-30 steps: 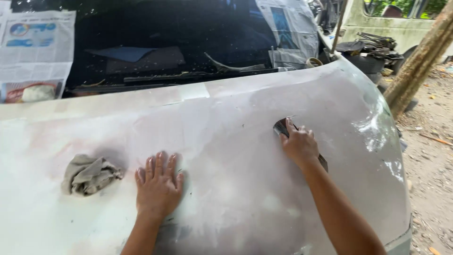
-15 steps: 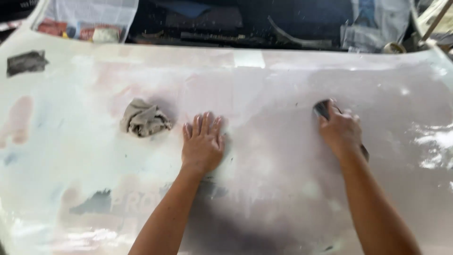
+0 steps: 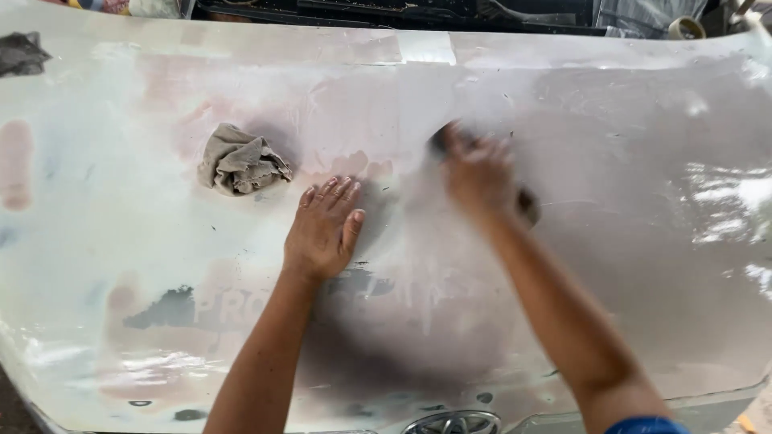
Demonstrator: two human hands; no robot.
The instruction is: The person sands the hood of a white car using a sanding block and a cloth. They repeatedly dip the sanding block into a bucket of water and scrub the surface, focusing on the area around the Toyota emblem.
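A: Where was the left hand [image 3: 323, 229]?

B: It lay flat on the hood [image 3: 145, 265], palm down, the fingers straight and close together. Its grip was open and it held nothing. It pressed on the pale, sanded paint near the middle of the hood.

A: And the right hand [image 3: 476, 170]?

B: It was to the right of the left hand and a little farther up the hood. It was blurred. Its grip was closed over a dark pad [image 3: 527, 205], and it pressed the pad against the hood. One dark edge of the pad showed above the fingers and one below the wrist side. The rest was hidden under the hand, so I could not tell its shape.

A: What lay near the hands?

B: A crumpled grey rag [image 3: 240, 161] lay on the hood, to the left of the left hand and a little higher, apart from it. A second, darker rag [image 3: 20, 53] was at the far left corner, well apart from both hands.

A: How did the hood look?

B: It was mostly white with dull pink and grey patches. A dark grey patch spread below the left hand. On the right side the surface was wet or shiny and reflected light. A badge [image 3: 450, 422] showed at the near edge. A tape roll [image 3: 686, 28] sat beyond the far edge, at the top right.
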